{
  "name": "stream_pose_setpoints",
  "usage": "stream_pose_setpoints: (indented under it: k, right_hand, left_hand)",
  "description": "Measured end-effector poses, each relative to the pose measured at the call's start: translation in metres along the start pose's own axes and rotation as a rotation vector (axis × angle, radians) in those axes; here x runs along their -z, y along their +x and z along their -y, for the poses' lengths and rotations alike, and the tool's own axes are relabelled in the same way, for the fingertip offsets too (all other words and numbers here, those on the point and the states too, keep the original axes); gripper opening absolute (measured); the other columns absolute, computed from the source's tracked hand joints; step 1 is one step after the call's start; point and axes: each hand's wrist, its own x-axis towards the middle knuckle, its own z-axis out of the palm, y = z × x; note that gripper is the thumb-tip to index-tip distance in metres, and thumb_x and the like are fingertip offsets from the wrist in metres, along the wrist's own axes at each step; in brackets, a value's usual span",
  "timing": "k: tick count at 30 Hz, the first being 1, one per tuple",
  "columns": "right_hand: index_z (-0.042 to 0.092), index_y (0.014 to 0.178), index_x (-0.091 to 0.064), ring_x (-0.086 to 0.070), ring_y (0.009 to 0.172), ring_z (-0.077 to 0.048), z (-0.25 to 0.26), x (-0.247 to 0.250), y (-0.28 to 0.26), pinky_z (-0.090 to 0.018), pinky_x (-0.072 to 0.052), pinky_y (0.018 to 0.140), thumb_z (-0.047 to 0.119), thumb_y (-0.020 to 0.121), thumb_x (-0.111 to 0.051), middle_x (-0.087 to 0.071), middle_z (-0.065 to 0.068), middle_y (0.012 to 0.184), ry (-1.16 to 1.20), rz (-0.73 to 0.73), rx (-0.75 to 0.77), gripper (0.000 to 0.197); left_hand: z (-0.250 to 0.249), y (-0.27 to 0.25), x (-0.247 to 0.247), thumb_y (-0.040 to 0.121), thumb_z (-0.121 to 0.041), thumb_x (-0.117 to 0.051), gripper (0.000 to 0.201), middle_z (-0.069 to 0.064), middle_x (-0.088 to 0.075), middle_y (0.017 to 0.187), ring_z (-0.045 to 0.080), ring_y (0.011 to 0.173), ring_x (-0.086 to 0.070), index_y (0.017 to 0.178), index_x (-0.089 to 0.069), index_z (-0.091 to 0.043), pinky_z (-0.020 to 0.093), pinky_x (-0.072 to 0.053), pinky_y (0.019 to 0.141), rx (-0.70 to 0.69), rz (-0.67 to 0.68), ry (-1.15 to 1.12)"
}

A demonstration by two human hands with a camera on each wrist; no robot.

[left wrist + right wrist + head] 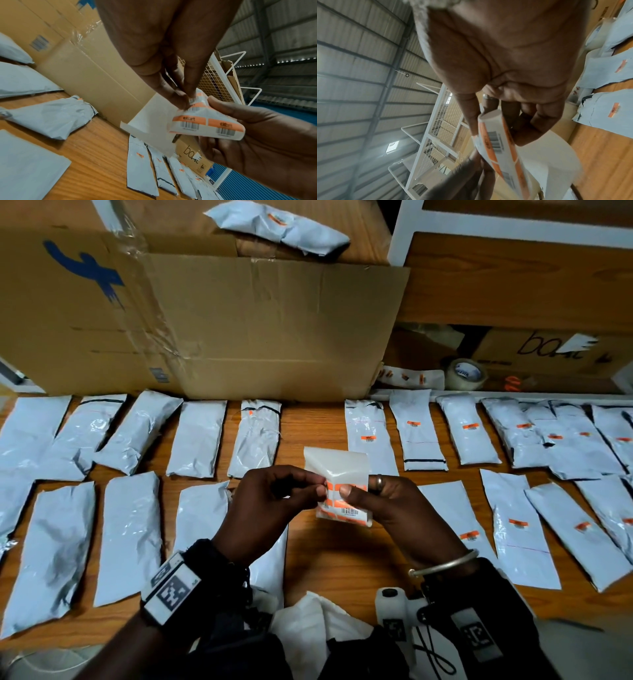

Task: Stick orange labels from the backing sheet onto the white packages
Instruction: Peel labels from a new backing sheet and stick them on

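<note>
Right hand (pixel 383 501): palm up above the wooden table (pixel 342 556), thumb and fingers clamped on the backing sheet (pixel 337 470).
Left hand (pixel 270 501): thumb and forefinger pinched together on an orange label (pixel 194 100) at the sheet's left edge.
White packages (pixel 197 438): in rows on the table round the sheet.

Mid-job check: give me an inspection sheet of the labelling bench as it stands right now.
Surface: wooden table, packages laid in rows.
Job's things: backing sheet held above the table, orange labels left on its lower part; white packages on the left bare, those on the right already labelled.
Clutter: tape roll, cardboard box with one labelled package on top.
Grips: left hand pinches a label at the sheet's edge; right hand holds the sheet.
Cables: black cord near the right wrist.
Surroundings: white wire rack, corrugated metal wall.
</note>
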Motion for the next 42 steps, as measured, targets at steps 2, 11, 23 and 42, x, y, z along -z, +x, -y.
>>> stream_pose_setpoints:
  k: [2,11,23,42]
  right_hand:
    - [0.011,0.098,-0.077,-0.076,0.084,-0.014,-0.001,-0.002,0.002,-0.020,-0.060,0.074,0.008,0.093,-0.067,-0.080,-0.005,0.095,-0.021,0.001,0.001,0.012]
    - [0.007,0.101,-0.077,-0.074,0.083,-0.016,-0.006,-0.003,0.011,-0.018,-0.057,0.073,0.012,0.097,-0.064,-0.079,-0.013,0.096,-0.086,-0.008,-0.012,0.015]
    - [0.018,0.099,-0.078,-0.074,0.087,-0.003,-0.013,0.000,0.019,-0.009,-0.053,0.076,0.018,0.099,-0.063,-0.079,0.010,0.092,-0.252,0.009,0.016,0.015]
    - [-0.008,0.107,-0.072,-0.071,0.102,-0.019,-0.019,-0.009,0.022,-0.033,-0.056,0.089,0.019,0.098,-0.065,-0.075,-0.016,0.105,-0.397,0.012,0.127,0.029]
  left_hand:
    - [0.001,-0.001,0.001,0.084,-0.005,-0.078,0.012,0.009,-0.079,0.088,0.020,0.084,-0.076,0.096,-0.080,-0.003,0.026,-0.059,0.076,0.012,-0.001,-0.018]
    - [0.004,0.001,0.001,0.084,-0.009,-0.079,0.012,0.007,-0.080,0.092,0.023,0.092,-0.077,0.095,-0.082,-0.012,0.036,-0.061,0.086,0.038,-0.020,-0.038]
    - [0.008,0.007,0.004,0.086,-0.014,-0.079,0.011,0.003,-0.080,0.088,0.021,0.087,-0.077,0.097,-0.082,-0.013,0.045,-0.061,0.088,0.062,-0.049,0.074]
    - [0.003,0.003,0.006,0.088,-0.017,-0.078,0.009,0.000,-0.078,0.076,0.021,0.079,-0.076,0.082,-0.083,-0.020,0.052,-0.060,0.085,0.050,-0.108,0.206]
